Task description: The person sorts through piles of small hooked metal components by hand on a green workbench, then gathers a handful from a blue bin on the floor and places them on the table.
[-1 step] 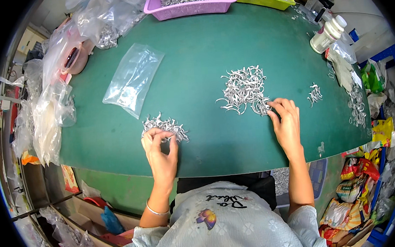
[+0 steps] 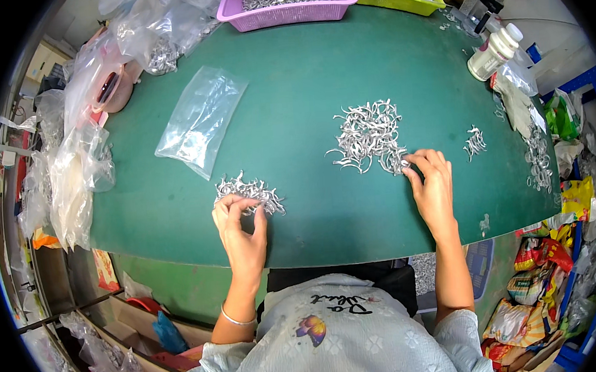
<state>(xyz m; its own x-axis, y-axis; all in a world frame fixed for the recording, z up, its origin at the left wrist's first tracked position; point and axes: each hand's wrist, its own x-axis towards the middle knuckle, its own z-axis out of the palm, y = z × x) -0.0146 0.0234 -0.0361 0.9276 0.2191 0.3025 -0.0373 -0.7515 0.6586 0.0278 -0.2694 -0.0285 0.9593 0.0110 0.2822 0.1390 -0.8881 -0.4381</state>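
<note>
A small pile of curved silvery metal pieces lies on the green tabletop. At its near edge is my left hand, fingers curled and thumb brought to the index fingertip; whatever is in that pinch is too small to make out. A larger heap of the same metal pieces spreads to the right. My right hand touches that heap's lower right edge, thumb and index fingertips closing round metal pieces there. Farther right sits a little cluster of metal pieces, apart from the heap.
A flat clear plastic bag lies beyond my left hand. A purple basket and a yellow-green basket, both holding metal pieces, stand at the far edge. A white bottle is at right; plastic bags crowd the left edge.
My left hand has shifted very slightly toward the left. My right hand and the piles look the same.
</note>
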